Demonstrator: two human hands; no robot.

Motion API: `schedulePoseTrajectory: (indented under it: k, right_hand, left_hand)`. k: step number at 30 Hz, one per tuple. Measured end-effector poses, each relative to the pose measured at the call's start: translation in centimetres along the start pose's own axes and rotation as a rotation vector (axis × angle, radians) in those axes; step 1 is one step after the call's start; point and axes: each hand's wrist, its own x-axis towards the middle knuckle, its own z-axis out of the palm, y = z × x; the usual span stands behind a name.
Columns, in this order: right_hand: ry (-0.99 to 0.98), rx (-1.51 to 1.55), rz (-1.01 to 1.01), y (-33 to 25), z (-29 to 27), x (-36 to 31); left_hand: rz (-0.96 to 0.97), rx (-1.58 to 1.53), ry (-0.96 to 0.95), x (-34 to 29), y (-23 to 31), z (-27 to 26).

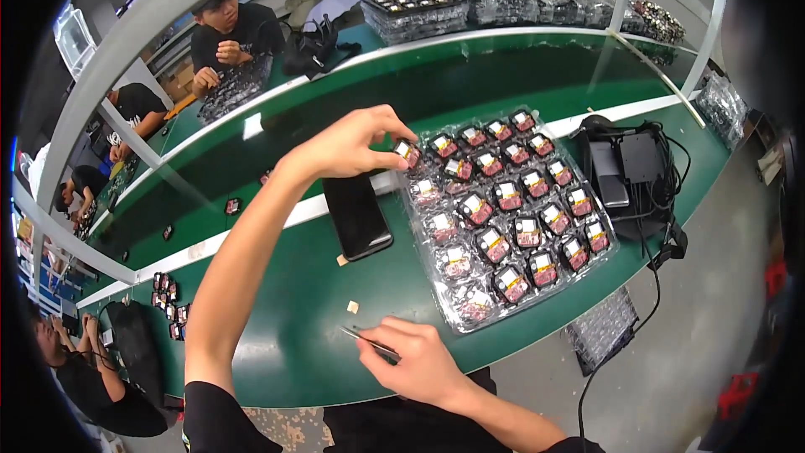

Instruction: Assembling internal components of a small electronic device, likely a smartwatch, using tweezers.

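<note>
A clear plastic blister tray (458, 316) lies on the green bench, with several small black square modules (508, 195) in its pockets, each bearing white, yellow and pinkish patches. Some pockets along its left side hold no black module. At the far left corner, my left hand (356, 144) pinches one such module (407, 153) between thumb and fingers. Whether it touches its pocket I cannot tell. Nearer to me, my right hand (417, 363) grips thin metal tweezers (373, 344), whose tips point left above the bench. Left of the tray lies a black smartphone (358, 218).
A small beige piece (353, 307) lies before my right hand. Black equipment with cables (633, 172) stands right of the tray. More modules (168, 302) cluster at left; several sit on the green strip beyond the white rail. Stacked trays (415, 13) stand behind. Co-workers (235, 33) sit across and left.
</note>
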Motion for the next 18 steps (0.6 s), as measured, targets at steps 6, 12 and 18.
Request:
schedulePoseTrajectory:
  k: [6,12,18]
  right_hand:
    - [0.005,-0.034,0.021,0.1,-0.1,-0.3]
    - [-0.043,-0.034,0.051,-0.5,-0.2,0.2]
    - [-0.018,-0.032,0.035,-0.5,-0.5,0.0]
  left_hand:
    - [-0.011,0.042,0.102,-1.4,0.6,0.5]
    - [-0.537,0.431,0.115,-12.2,-5.9,-3.5]
    - [-0.724,0.47,0.242,-20.4,-9.4,-2.1]
